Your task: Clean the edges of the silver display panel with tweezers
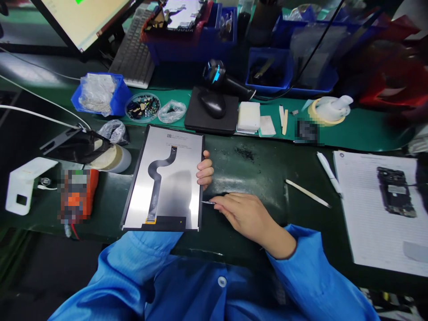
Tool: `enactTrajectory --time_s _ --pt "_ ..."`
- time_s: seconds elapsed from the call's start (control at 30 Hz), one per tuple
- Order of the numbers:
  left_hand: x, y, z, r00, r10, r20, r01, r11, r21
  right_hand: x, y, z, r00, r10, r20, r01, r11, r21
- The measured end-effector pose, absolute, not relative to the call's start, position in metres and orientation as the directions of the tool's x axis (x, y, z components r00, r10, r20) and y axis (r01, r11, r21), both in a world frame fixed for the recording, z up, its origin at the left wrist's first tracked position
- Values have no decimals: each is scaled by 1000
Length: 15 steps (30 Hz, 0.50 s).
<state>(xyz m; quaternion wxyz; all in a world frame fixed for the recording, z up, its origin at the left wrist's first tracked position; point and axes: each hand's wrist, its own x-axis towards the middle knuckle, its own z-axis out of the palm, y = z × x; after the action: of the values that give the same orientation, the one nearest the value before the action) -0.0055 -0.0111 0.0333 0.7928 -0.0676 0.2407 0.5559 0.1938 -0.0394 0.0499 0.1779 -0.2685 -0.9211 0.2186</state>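
A tablet display panel (182,178) with a silver metal back is held up over the bench, its back facing me. A dark wavy flex cable (155,174) runs down it to a black strip at the lower edge. My left hand (205,170) grips the panel from behind, and only its fingertips show, curled at the right edge. My right hand (247,218) pinches a thin metal tool (207,203), with its tip at the panel's right edge. Most of the tool is hidden in my fingers, so its kind cannot be told.
An orange meter (90,196) and a white bracket (20,187) stand left. Behind are a black mouse (213,103), a barcode scanner (229,80) and blue bins (269,67). To the right lie a wooden stick (307,193), a white pen (328,173) and a phone frame (396,191) on paper (364,232).
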Motion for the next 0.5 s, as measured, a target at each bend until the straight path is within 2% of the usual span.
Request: enactTrajectory --time_s 0.13,0.23,0.5 --pt "0 -9 38 237 830 -505 -911 371 182 196 -39 49 -788 595 160 396 688 -608" --pt "1 -9 46 275 805 -526 -885 426 188 197 -38 49 -797 590 128 368 643 -671" --pt "-10 -6 41 383 794 -472 -803 539 255 198 -36 46 -818 562 125 373 683 -628"
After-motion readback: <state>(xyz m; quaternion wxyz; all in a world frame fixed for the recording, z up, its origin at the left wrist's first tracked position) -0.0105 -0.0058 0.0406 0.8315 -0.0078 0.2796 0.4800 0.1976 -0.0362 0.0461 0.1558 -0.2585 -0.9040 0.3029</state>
